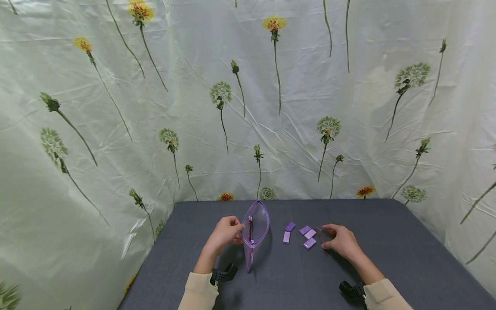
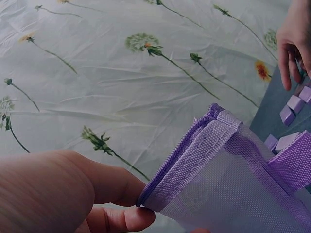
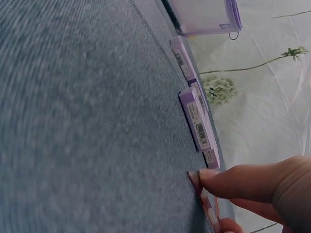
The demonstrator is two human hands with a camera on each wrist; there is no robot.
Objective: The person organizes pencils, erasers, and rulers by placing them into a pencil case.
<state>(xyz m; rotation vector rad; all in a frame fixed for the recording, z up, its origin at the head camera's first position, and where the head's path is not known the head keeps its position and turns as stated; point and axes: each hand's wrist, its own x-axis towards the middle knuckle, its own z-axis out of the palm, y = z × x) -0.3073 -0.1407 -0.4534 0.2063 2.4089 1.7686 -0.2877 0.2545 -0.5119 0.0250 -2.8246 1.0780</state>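
My left hand point(image 1: 227, 232) pinches the rim of a purple mesh zipper pouch point(image 1: 262, 228) between thumb and fingers. The pouch stands upright with its mouth gaping, and two slim dark-red pencils or pens point(image 1: 250, 228) show inside. In the left wrist view its zipper edge point(image 2: 177, 160) is by my fingertips. On the right, my right hand point(image 1: 341, 241) holds a thin, flat, partly see-through piece point(image 1: 320, 235) by its edges, low over the table. In the right wrist view this piece point(image 3: 209, 206) has reddish edges and pale patches; I cannot tell its kind.
Several small purple blocks point(image 1: 309, 243) with barcode labels lie between the pouch and my right hand. The dark grey table point(image 1: 286, 280) meets a pale dandelion-print curtain point(image 1: 248, 107) at its far and left sides. A black wrist strap point(image 1: 224, 273) is on my left wrist.
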